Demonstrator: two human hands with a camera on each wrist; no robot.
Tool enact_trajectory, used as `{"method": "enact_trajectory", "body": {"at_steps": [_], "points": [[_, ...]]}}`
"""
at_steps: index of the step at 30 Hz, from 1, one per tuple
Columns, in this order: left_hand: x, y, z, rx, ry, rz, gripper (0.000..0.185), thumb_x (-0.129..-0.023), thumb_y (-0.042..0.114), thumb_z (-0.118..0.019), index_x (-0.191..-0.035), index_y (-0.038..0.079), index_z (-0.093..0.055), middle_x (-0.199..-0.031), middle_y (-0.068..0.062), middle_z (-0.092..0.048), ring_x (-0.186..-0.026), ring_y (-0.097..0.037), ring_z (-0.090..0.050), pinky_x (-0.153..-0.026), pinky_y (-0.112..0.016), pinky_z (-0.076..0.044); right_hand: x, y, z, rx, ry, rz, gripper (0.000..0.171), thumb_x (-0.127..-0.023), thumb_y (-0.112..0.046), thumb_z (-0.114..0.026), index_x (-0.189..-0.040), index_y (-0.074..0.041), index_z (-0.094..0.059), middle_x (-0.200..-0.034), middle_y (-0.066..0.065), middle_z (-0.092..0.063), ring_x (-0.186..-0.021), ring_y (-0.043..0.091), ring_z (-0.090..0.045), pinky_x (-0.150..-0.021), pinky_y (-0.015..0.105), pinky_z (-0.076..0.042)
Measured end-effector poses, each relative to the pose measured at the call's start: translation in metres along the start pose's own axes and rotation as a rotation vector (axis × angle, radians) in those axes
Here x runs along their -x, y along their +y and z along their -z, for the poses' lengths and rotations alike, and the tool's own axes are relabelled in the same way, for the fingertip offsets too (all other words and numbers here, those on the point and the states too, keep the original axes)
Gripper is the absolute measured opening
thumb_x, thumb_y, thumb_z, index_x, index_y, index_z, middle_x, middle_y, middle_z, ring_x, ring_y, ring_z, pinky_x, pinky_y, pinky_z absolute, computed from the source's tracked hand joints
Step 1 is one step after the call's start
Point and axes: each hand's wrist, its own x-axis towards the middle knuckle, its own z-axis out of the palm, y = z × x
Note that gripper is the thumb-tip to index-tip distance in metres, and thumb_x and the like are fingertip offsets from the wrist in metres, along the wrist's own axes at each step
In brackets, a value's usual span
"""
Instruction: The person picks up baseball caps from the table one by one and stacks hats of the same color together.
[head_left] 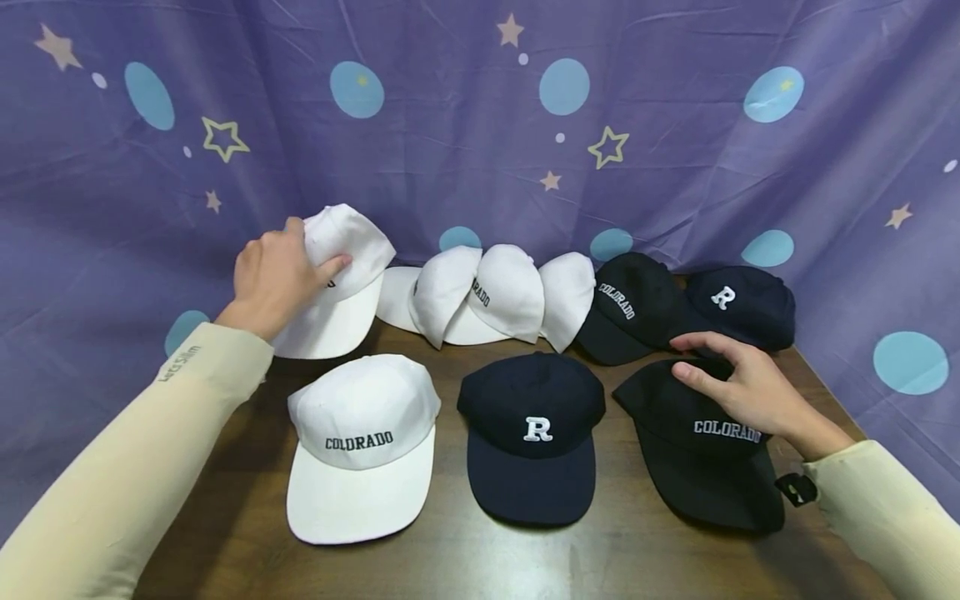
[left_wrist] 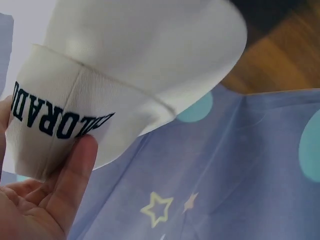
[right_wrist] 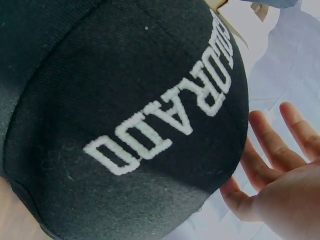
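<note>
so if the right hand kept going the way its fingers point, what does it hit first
Likely the black COLORADO cap in the back row: the right hand, on the near black cap, points left and slightly back. Depth is unclear.

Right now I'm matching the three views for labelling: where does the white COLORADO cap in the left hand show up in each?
Head: white COLORADO cap at upper left, gripped by the left hand.
Left wrist: fills the upper left, thumb on its front panel.
Right wrist: not in it; only a black cap shows.
Shared landmark: the purple starred cloth, seen in head and left wrist views.
</note>
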Motion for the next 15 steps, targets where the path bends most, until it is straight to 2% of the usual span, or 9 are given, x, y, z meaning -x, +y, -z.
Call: {"method": "enact_trajectory", "body": {"at_steps": [6, 15], "points": [[0.006, 0.007, 0.016, -0.066, -0.011, 0.019, 0.081, -0.086, 0.068, -0.068, -0.101, -0.011, -0.055, -0.088, -0.042, -0.061, -0.080, -0.060, -0.060, -0.061, -0.063, -0.046, -0.001, -0.001, 0.000, -0.011, -0.004, -0.005, 0.036, -0.100, -0.033, -0.068, -0.134, -0.021, -0.064, -0.134, 0.005, -0.064, -0.129, 0.029, -0.049, -0.098, 0.055, -0.037], [0.018, 0.018, 0.042, -0.089, 0.007, 0.013, 0.078, -0.082, 0.068, -0.070, -0.085, -0.009, -0.056, -0.077, -0.038, -0.059, -0.071, -0.058, -0.059, -0.054, -0.061, -0.045, 0.001, -0.002, -0.001, -0.030, -0.012, -0.025, 0.037, -0.100, -0.035, -0.068, -0.134, -0.020, -0.064, -0.136, 0.007, -0.063, -0.131, 0.033, -0.049, -0.099, 0.059, -0.038]]}}
